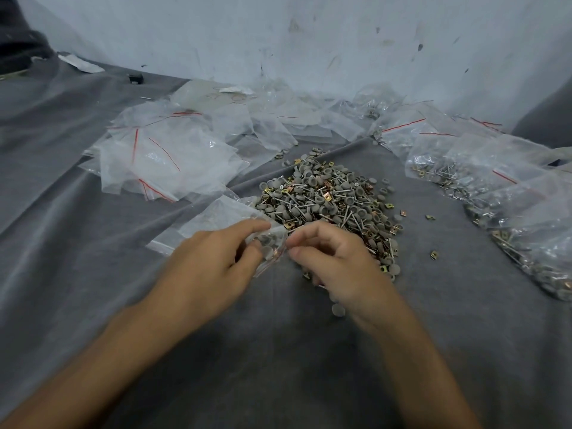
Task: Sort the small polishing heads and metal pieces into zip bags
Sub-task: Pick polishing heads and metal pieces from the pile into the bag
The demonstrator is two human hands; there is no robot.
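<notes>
Beside parts pile (334, 205) | L hand (210, 267), R hand (337, 264) pinch zip bag (216, 218) | axis L-R, mouth right

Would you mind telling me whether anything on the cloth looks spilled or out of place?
Yes: one grey polishing head lies alone near the right hand, and a few brass pieces sit scattered on the cloth, right of the pile.

we've got soft matt grey cloth (93, 243) that looks kinda velvety, thin clear plastic zip bags (154, 156), glossy and crinkly, our matt grey rubbery-looking polishing heads (325, 193), shiny steel shanks (347, 218), brassy metal pieces (434, 254), scuffed painted wall (309, 32)
</notes>
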